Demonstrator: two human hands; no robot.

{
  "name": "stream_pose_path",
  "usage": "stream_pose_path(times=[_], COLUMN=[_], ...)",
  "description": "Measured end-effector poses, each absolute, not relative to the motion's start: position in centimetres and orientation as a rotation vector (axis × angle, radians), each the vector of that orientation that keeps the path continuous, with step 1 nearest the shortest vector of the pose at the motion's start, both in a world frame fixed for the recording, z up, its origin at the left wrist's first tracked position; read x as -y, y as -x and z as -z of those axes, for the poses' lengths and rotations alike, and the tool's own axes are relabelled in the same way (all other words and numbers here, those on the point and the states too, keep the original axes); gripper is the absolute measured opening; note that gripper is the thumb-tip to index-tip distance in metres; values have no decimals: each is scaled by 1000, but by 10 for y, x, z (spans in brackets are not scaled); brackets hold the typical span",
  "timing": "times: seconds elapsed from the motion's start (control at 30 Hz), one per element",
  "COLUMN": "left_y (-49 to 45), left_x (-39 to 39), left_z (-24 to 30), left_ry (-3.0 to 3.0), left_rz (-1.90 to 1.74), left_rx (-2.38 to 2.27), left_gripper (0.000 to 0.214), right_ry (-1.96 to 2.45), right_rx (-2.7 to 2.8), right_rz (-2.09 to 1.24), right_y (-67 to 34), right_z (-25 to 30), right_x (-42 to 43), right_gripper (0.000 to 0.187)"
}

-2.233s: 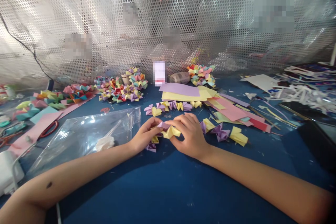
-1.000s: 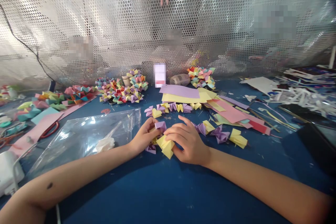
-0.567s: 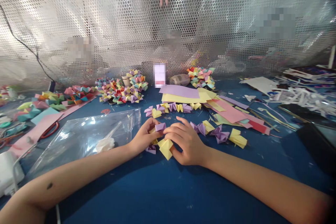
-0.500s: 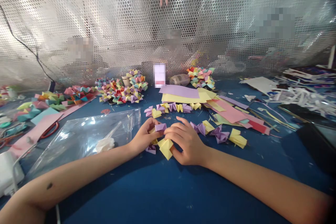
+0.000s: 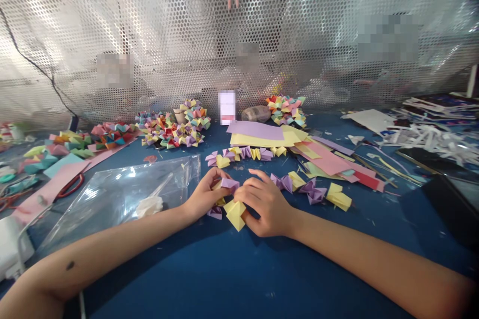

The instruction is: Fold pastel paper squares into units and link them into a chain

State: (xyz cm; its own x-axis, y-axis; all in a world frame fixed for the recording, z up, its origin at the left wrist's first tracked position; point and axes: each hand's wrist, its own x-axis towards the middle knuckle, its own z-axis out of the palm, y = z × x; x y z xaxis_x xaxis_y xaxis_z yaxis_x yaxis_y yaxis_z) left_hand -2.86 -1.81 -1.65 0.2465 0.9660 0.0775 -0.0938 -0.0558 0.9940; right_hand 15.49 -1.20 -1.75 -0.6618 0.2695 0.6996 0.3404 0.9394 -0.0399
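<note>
Between thumb and fingers, my left hand (image 5: 206,193) pinches a folded purple paper piece (image 5: 229,185). More yellow and purple folded pieces show just under that hand, partly hidden by it. My right hand (image 5: 264,204) is closed on a yellow folded paper piece (image 5: 235,215), gripping its right side with a point facing me. The two pieces are close together; whether they are joined I cannot tell. Beyond my right hand lie loose folded pieces, a purple one (image 5: 313,191) and a yellow one (image 5: 339,196) among them. A row of purple and yellow folded pieces (image 5: 245,153) lies farther back.
Left of my hands lies a clear plastic bag (image 5: 123,187) with a crumpled white item. Paper sheets (image 5: 258,130) are stacked behind the row. Multicoloured folded-paper clusters (image 5: 174,129) stand near the perforated metal panel (image 5: 168,25). White paper strips (image 5: 441,142) are heaped at right.
Both hands keep nearly the same grip and place. The purple piece and the yellow piece have shifted slightly downward.
</note>
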Motion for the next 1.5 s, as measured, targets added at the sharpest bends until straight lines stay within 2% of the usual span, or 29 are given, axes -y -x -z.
stream_pose_path(times=[0.37,0.47,0.63,0.73,0.83,1.03,1.33,1.4,1.5], left_y=[28,27,28,29,30,30,27,28,31], left_x=[19,19,19,19,19,21,21,21,20], left_z=[14,13,14,14,14,11,8,8,10], left_ry=[-1311,-1288,-1290,-1286,-1260,-1187,-1044,-1047,-1043], left_rz=[-1092,-1089,-1102,-1111,-1122,-1184,-1202,-1173,-1152], left_rx=[-967,-964,-1006,-986,-983,-1014,-1080,-1066,-1034], left_gripper=[29,31,27,23,22,20,22,23,24], right_ry=[441,494,822,957,987,921,815,749,713], right_rx=[2246,2128,1791,1773,1856,1944,2095,2096,2160], right_rz=[29,-111,-472,-612,-552,-411,-253,-249,-329], right_y=[-156,-157,-158,-158,-157,-157,-157,-158,-158], right_z=[14,16,18,16,14,14,13,13,13], right_x=[12,9,0,-2,-1,5,5,3,1], right_gripper=[23,26,31,22,13,22,13,18,38])
